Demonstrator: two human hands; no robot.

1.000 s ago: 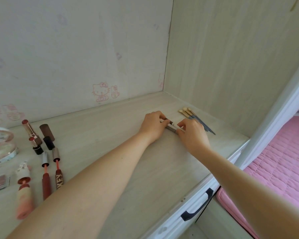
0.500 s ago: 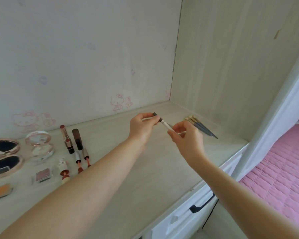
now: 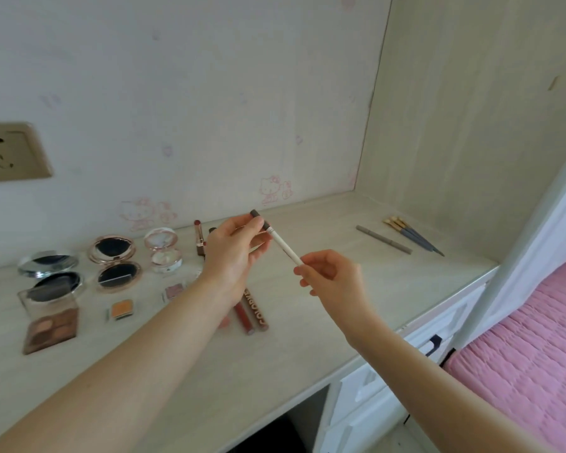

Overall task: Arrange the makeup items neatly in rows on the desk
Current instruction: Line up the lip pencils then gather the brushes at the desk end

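Both hands hold a white makeup pencil [image 3: 283,245] with a dark cap above the desk [image 3: 307,322]. My left hand [image 3: 234,253] pinches its capped upper end; my right hand [image 3: 332,277] grips its lower end. At the right a grey pencil [image 3: 383,239] lies beside three gold-tipped brushes [image 3: 412,232]. At the left sit open compacts [image 3: 115,261], a pale round compact [image 3: 162,250], a brown eyeshadow palette [image 3: 51,328], an orange pan [image 3: 121,309], a pink pan [image 3: 174,291], a lipstick [image 3: 199,235] and lip gloss tubes [image 3: 250,313], partly hidden by my left arm.
A wall socket [image 3: 10,152] is on the back wall at the left. A wooden side panel [image 3: 471,125] closes the desk on the right. White drawers [image 3: 406,371] sit under the desk edge, and a pink bed cover [image 3: 530,348] lies to the right.
Both hands lifted the white pencil off the desk near the brushes and carried it up and leftward. The grey pencil stays lying by the brushes. The view swung left, showing more makeup.
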